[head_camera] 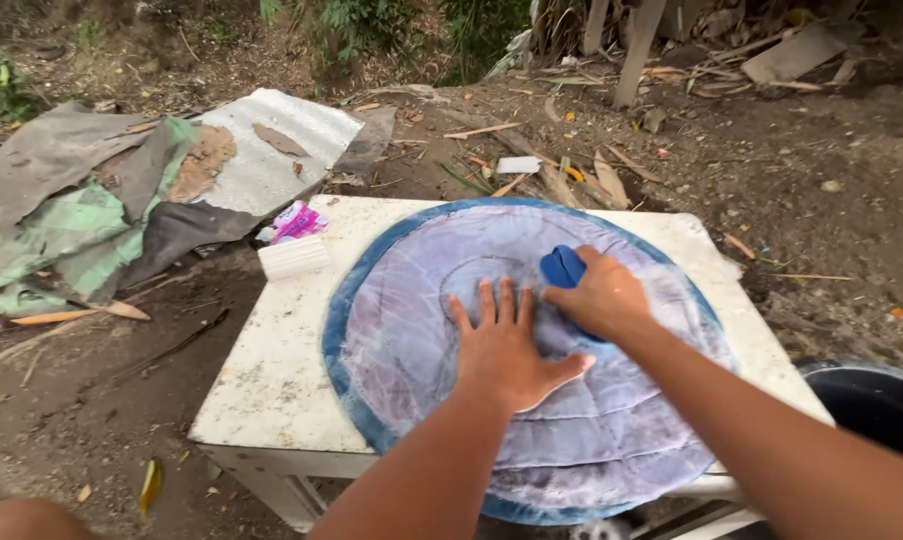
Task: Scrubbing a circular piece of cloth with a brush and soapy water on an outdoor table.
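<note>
Outdoors on bare, littered dirt stands a white table (271,370), nearly covered by a round quilted mat (411,330) — pale lilac with a blue border, overhanging the near edge. The left hand (504,345) lies flat on the mat's middle, fingers spread wide and holding nothing. Touching it on the right, the right hand (603,297) has its grip closed over a blue brush (562,267), which pokes out toward the far edge. At the table's far left corner sit a white ribbed bar (293,257) and — just behind it — a crumpled pink-and-white packet (297,221). A dark tub (876,400) stands off the right edge.
</note>
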